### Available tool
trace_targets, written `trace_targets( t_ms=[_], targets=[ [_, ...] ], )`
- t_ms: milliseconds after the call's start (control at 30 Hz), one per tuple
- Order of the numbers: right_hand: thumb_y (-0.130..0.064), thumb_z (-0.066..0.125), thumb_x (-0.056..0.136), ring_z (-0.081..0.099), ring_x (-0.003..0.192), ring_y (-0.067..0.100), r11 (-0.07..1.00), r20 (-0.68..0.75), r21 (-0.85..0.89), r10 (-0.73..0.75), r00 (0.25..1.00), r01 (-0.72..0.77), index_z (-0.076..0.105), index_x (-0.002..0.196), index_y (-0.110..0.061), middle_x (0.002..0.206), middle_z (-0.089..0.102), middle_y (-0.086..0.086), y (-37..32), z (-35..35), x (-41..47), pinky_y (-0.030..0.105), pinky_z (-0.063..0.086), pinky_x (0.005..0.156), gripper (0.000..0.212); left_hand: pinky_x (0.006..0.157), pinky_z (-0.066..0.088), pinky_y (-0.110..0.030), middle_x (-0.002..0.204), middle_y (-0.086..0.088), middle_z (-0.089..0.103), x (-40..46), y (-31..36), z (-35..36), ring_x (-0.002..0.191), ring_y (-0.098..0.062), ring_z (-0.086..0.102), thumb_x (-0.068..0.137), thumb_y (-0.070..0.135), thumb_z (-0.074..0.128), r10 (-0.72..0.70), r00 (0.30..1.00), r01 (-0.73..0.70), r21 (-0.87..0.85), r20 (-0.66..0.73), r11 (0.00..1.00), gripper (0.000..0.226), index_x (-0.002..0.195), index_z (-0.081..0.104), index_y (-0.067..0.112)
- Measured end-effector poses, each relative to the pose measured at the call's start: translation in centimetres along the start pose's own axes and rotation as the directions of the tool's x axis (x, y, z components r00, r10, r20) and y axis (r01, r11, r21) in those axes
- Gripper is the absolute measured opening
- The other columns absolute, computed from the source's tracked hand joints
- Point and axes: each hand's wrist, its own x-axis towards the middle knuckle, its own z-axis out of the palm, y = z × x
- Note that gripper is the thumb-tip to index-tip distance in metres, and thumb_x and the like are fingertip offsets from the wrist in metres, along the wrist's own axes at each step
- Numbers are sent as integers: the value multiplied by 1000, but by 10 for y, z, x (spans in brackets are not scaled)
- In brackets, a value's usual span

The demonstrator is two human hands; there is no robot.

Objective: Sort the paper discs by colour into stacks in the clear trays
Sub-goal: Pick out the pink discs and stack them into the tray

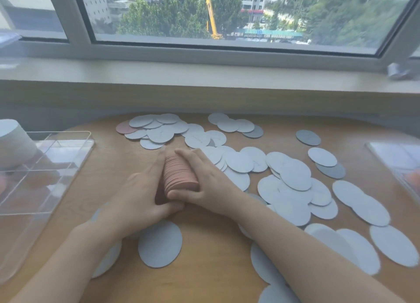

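Observation:
A thick stack of pink paper discs (179, 175) stands on edge on the wooden table (209, 252), squeezed between my two hands. My left hand (141, 189) presses its left side, thumb curled under the near end. My right hand (204, 182) holds the right side, fingers laid over the top and thumb at the near end. Several pale blue-white discs (293, 184) lie scattered across the table, with a few darker grey discs (308, 137) and one lone pink disc (123, 128) at the back. A clear tray (45, 164) sits at the left.
A second clear tray (395, 159) shows at the right edge. A white cylinder (13, 141) stands behind the left tray. One large pale disc (160, 243) lies between my forearms. The windowsill (204, 75) runs along the back.

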Motion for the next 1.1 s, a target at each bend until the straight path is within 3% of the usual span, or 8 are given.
trace_targets(
  t_ms=[100, 200, 333, 467, 633, 767, 900, 1100],
  targets=[
    [-50, 74, 82, 40, 124, 2, 1000, -11, 27, 1, 1000, 0, 30, 147, -30, 136, 37, -14, 2, 0, 1, 23, 34, 104, 81, 116, 31, -30, 152, 21, 39, -4, -18, -20, 141, 0, 33, 68, 69, 74, -32, 991, 53, -156, 133, 986, 114, 156, 6, 47],
    [-52, 73, 81, 38, 125, -2, 1000, -18, 23, -6, 1000, 7, 30, 146, -32, 136, 36, -18, 5, 1, 2, 18, 31, 102, 80, 105, 27, -3, 150, 29, 35, 1, -27, -49, 133, 13, 33, 86, 32, 77, -79, 981, 112, -190, 175, 975, 82, 152, 29, 42],
    [-55, 72, 81, 37, 124, -3, 1000, -19, 13, -8, 1000, 8, 30, 145, -33, 135, 36, -20, 5, 1, 3, 16, 29, 100, 80, 110, 37, -25, 136, 9, 55, 51, -46, -61, 122, -7, 52, 96, 8, 60, -232, 967, 211, -184, -101, 960, 46, 139, 54, 21],
    [-58, 71, 80, 37, 126, -3, 1000, -29, 9, -19, 999, 19, 30, 145, -34, 136, 35, -20, 7, 3, 4, 17, 29, 102, 80, 106, 37, -34, 142, -8, 48, 113, -78, -60, 133, -26, 46, 93, 14, 61, -286, 936, 293, 3, -203, 956, 45, 137, 54, 10],
    [-62, 69, 79, 37, 127, -3, 1000, -29, 5, -30, 999, 30, 30, 144, -35, 137, 34, -22, 9, 4, 4, 19, 32, 104, 81, 117, 27, -37, 162, -9, 29, 144, -102, -66, 147, -27, 30, 99, 35, 58, -391, 919, 392, 160, -40, 906, 69, 156, 27, 10],
    [-63, 69, 78, 40, 125, 0, 999, -29, -5, -39, 999, 39, 30, 144, -35, 134, 37, -20, 9, 5, 5, 23, 35, 104, 81, 103, 38, -38, 143, -8, 49, 147, -107, -73, 131, -29, 46, 92, 40, 68, -354, 930, 367, 211, -98, 906, 61, 144, 47, 15],
    [-61, 69, 79, 40, 125, 0, 999, -27, -1, -39, 999, 39, 31, 144, -34, 134, 37, -19, 9, 4, 5, 21, 34, 103, 80, 90, 44, -36, 116, 0, 53, 135, -108, -74, 107, -22, 53, 90, 46, 66, -293, 949, 313, 236, -117, 920, 43, 126, 63, 24],
    [-64, 68, 78, 39, 125, -1, 1000, -21, 12, -28, 999, 29, 31, 144, -34, 135, 37, -20, 7, 3, 3, 22, 33, 104, 81, 88, 49, -33, 113, 0, 67, 109, -88, -84, 102, -23, 61, 96, 28, 49, -219, 974, 224, 388, -57, 894, 33, 122, 70, 27]
  ],
)
